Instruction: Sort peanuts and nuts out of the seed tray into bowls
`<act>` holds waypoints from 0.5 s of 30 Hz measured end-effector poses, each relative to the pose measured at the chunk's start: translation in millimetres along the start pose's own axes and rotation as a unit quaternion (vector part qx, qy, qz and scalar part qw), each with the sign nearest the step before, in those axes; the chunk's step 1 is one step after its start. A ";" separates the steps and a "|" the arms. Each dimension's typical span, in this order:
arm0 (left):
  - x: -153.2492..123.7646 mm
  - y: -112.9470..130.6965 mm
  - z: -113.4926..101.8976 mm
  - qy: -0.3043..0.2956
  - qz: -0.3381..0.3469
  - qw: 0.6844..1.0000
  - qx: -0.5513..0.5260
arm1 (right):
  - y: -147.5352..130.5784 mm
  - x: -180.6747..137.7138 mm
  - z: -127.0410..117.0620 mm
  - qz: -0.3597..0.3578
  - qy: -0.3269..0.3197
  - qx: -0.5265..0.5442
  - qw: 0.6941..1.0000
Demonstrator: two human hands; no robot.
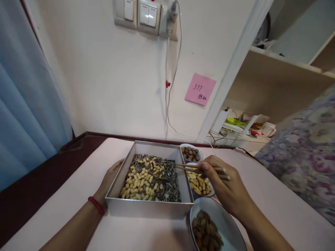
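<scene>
A square metal tray (146,206) stands on the pink table cover, holding peanuts in shells (138,181) mixed with striped sunflower seeds (171,183). My left hand (112,176) rests against the tray's left wall, its fingers partly hidden behind the rim. In my right hand (225,184) is a pair of chopsticks (192,168), reaching over the right rim with their tips at the seeds. I see no nut between the tips. Beneath my right hand sits a bowl of peanuts (200,184). Nearer me, a larger bowl (232,232) contains brown almond-like nuts (206,230).
Behind the peanut bowl is a bowl of round brown nuts (190,153). A white cable (167,104) runs down the wall onto the table. A pink note (200,89) is stuck on the wall. Blue curtain (28,90) hangs left, flowered cloth (309,153) right, near shelves with clutter.
</scene>
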State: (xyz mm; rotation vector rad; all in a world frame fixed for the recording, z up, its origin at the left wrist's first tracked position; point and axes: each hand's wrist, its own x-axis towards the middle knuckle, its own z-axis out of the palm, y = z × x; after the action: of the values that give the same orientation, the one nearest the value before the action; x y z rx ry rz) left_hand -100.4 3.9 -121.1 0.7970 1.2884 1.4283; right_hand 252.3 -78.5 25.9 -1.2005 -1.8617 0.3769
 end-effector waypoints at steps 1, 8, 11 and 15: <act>-1.0 0.2 0.7 -0.005 -0.007 1.000 -0.011 | 2.1 5.4 6.3 -0.002 -0.010 -0.008 1.000; -7.9 2.8 6.8 -0.020 -0.028 0.998 -0.057 | 17.7 31.0 36.8 -0.024 -0.049 -0.053 0.997; -9.1 4.1 9.0 -0.019 -0.031 0.997 -0.063 | 22.0 36.3 42.5 -0.033 -0.059 -0.062 0.996; -10.7 5.8 11.1 -0.007 -0.032 0.998 -0.062 | 24.6 38.0 45.9 -0.037 -0.051 -0.065 0.996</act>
State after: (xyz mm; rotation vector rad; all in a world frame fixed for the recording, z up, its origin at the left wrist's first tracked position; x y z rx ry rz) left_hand -88.6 -2.5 -111.6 0.6762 1.1918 1.4333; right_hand 224.2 -25.3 2.4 -1.2140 -2.0396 0.2845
